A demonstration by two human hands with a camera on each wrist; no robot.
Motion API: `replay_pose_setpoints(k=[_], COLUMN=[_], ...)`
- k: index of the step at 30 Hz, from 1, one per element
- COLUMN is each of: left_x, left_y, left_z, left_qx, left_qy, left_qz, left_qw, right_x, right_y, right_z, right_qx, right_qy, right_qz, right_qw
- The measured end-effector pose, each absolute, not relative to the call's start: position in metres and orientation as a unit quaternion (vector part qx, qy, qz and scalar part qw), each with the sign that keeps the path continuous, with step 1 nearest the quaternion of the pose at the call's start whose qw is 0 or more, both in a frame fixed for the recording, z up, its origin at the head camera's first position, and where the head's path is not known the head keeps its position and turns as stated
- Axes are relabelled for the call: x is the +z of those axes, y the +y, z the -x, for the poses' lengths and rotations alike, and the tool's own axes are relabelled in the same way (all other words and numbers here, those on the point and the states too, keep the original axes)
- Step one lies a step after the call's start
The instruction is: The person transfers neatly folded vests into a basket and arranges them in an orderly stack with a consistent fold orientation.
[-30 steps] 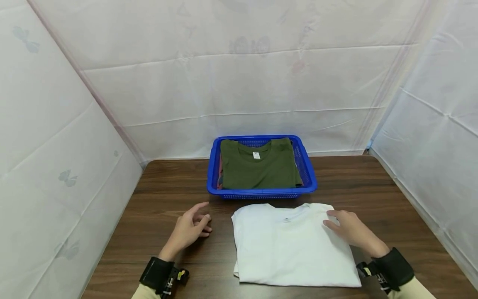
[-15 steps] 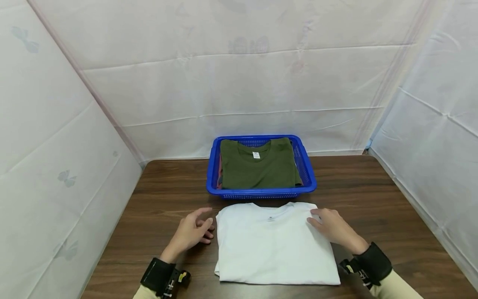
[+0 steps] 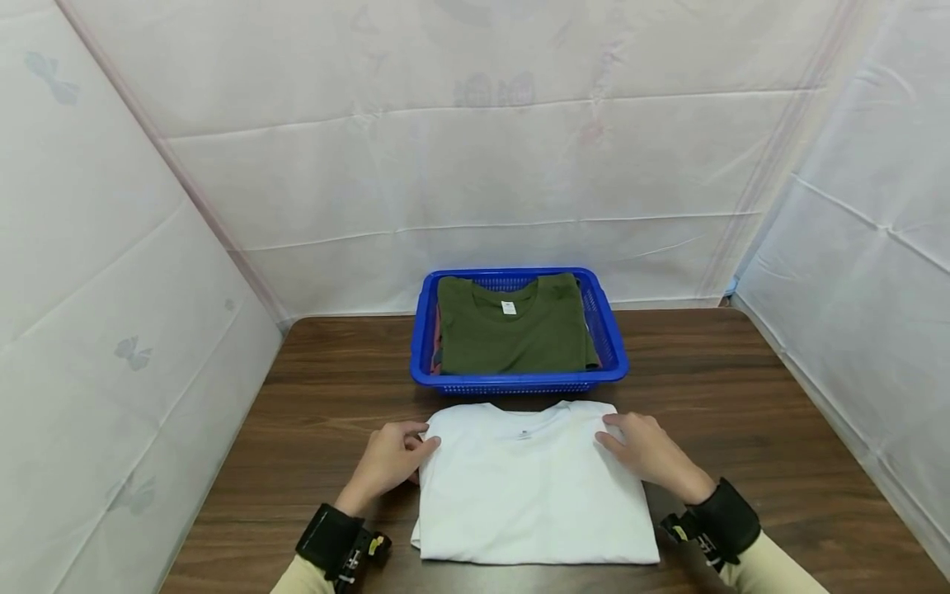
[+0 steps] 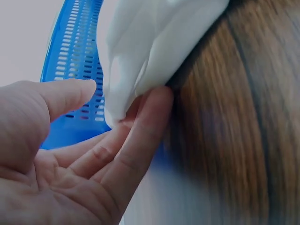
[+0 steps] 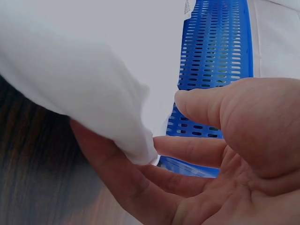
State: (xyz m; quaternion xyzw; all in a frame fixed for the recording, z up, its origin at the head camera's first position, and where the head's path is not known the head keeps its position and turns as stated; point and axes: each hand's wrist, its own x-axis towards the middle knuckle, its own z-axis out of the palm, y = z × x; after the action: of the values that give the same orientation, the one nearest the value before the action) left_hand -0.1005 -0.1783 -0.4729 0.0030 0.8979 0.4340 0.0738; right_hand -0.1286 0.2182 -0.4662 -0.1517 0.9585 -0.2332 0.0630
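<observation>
A folded white T-shirt [image 3: 534, 495] lies on the brown wooden table, its neckline facing the blue basket. My left hand [image 3: 389, 458] is at the shirt's upper left edge. In the left wrist view its fingers [image 4: 150, 112] reach under the white cloth [image 4: 140, 56], while the thumb stands a little apart from it. At the upper right corner my right hand [image 3: 649, 452] holds the shirt. The right wrist view shows its fingers [image 5: 122, 173] beneath the white corner [image 5: 136, 145] and the thumb at the cloth's edge.
Just beyond the shirt stands the blue plastic basket [image 3: 519, 381], holding a folded dark green T-shirt [image 3: 512, 342] with other cloth underneath. White sheeting [image 3: 475, 181] encloses the table [image 3: 319, 396] at the back and on both sides.
The white shirt has slid left across the table along with my right hand. My left hand has shifted slightly right and now meets the shirt's left edge.
</observation>
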Motion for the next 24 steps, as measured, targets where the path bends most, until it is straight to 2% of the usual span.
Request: replay_pose_setpoints(k=[11,24], left_x=[-0.4781,-0.4757], left_y=[-0.1672,-0.1674], left_z=[0.1043,0.1052], left_qx=[0.364,0.382], left_qy=[0.930,0.924], left_qz=[0.039,0.028], left_qw=[0.026,0.001], right_x=[-0.4690,-0.4709], right_y=[0.2151,0.2102], right_z=[0.1283,0.1265], right_qx=[-0.234,-0.247], right_qy=[0.959,0.955], right_qz=[0.149,0.155], right_qw=[0.057,0.050])
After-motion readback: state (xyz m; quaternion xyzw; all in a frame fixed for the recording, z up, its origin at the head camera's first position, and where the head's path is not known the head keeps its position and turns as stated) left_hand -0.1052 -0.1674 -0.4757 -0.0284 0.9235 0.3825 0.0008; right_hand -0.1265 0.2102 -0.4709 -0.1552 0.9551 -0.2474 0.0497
